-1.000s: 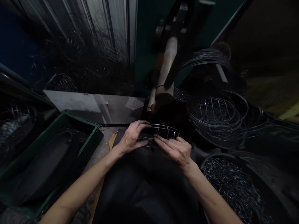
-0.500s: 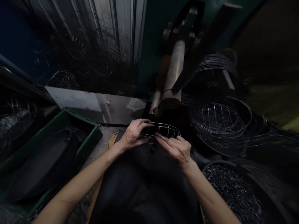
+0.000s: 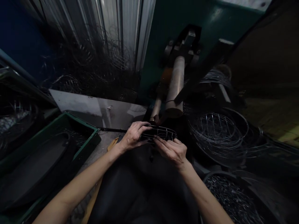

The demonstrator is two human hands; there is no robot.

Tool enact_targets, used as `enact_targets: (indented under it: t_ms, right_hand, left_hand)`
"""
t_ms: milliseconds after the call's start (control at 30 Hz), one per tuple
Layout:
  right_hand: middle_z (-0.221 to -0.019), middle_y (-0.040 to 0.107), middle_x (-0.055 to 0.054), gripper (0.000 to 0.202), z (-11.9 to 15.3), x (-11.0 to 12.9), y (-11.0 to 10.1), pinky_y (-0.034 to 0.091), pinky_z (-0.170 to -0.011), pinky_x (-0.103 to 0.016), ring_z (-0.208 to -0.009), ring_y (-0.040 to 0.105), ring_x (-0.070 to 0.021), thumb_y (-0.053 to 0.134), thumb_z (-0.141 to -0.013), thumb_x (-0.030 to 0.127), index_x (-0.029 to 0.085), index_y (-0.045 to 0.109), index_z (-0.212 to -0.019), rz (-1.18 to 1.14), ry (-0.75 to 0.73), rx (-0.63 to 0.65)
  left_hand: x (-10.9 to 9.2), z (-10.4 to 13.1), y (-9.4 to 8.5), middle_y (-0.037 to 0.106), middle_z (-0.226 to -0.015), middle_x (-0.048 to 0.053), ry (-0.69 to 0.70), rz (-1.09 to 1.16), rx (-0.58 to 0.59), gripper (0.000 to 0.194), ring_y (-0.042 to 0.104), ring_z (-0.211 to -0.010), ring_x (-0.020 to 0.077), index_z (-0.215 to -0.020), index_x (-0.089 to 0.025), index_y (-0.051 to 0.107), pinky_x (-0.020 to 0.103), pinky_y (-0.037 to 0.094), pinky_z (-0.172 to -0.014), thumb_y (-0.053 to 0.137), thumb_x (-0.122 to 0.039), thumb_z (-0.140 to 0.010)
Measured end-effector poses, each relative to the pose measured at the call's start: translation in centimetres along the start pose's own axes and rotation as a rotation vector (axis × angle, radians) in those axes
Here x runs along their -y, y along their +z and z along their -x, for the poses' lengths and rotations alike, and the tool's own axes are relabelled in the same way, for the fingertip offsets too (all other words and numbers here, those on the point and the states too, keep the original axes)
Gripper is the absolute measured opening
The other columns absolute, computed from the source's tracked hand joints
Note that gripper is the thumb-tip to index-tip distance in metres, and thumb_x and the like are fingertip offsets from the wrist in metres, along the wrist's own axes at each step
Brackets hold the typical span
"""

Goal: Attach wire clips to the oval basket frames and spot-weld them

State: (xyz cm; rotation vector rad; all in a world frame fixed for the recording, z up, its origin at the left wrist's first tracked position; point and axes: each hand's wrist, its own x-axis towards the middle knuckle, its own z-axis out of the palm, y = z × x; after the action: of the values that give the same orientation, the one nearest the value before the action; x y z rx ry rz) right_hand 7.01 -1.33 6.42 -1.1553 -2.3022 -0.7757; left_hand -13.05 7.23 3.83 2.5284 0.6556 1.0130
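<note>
A round wire frame [image 3: 163, 132], made of thin shiny rings joined by short cross wires, is held between my hands above my dark-clad lap. My left hand [image 3: 135, 135] grips its left side, fingers over the upper ring and thumb beneath. On the right, my right hand [image 3: 172, 150] is closed on the near lower edge, its fingertips at the wires. Just beyond the frame are the ends of a thick metal cylinder [image 3: 175, 85] and a thinner rod [image 3: 156, 109] that stick out of a green machine [image 3: 161, 40].
Wire rings and grids [image 3: 217, 130] lie heaped to the right. Below them, a round tub [image 3: 207, 177] holds many small metal pieces. A green crate [image 3: 90, 141] with a black basin [image 3: 39, 168] stands left. A white panel [image 3: 98, 109] and tangled wire [image 3: 93, 68] are behind.
The view has tilted upward, so the machine and surroundings sit lower in the picture. Both hands keep hold of the wire frame, with little change in grip.
</note>
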Motion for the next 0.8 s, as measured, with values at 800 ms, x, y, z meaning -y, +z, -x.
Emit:
enact_targets:
  t_ms: [800]
  right_hand:
    - [-0.102,0.070,0.002,0.020,0.6,-0.9,1.9,0.031,-0.059,-0.025,-0.057,0.052,-0.0030,0.062,-0.082,0.023,0.025,0.067,-0.101,0.022,0.051,0.033]
  left_hand:
    - [2.0,-1.1,0.9,0.051,-0.124,0.012,-0.011,0.054,0.025,0.049,0.047,-0.120,0.0241,-0.119,-0.018,0.046,0.044,0.038,-0.100,0.065,-0.024,-0.074]
